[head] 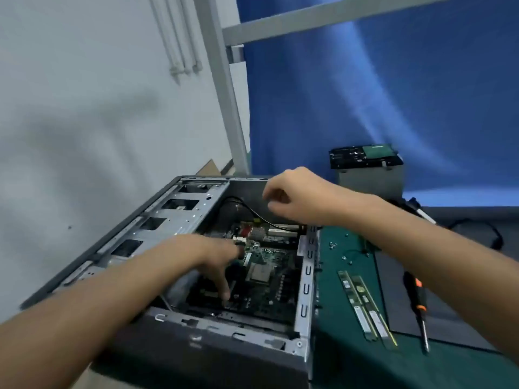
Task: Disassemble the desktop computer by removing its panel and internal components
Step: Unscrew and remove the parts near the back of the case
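Desktop computer (210,346) lies open, hands (216,256) (295,197) over its motherboard (266,255).

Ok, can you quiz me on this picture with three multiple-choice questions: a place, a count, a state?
1. Where is the screwdriver? A) in a hand B) lying right of the computer case C) inside it
2. How many memory sticks lie on the green mat? A) one B) two C) four
3. The case is: A) open B) closed C) wrapped
Answers: 1B, it lies beside the sticks; 2B, two lie side by side; 3A, the left hand reaches in to the board.
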